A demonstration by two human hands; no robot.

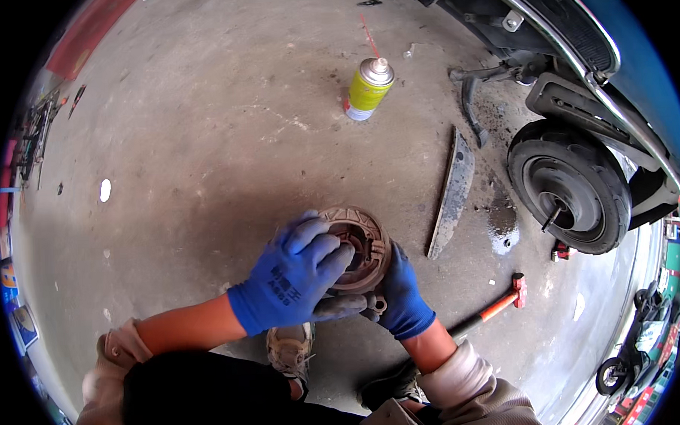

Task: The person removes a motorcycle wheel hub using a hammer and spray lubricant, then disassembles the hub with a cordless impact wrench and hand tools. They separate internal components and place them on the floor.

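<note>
Brake assembly (372,245) | face, axis toward camera | left hand (291,273): fingers bent, grip unclear | right hand (405,296): clasping rim

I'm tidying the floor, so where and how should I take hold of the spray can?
Probably around the yellow-green body of the spray can, from the side nearest the wearer: it stands upright, its round wall is unobstructed there, and the thin red straw juts from the top, pointing away.
</note>
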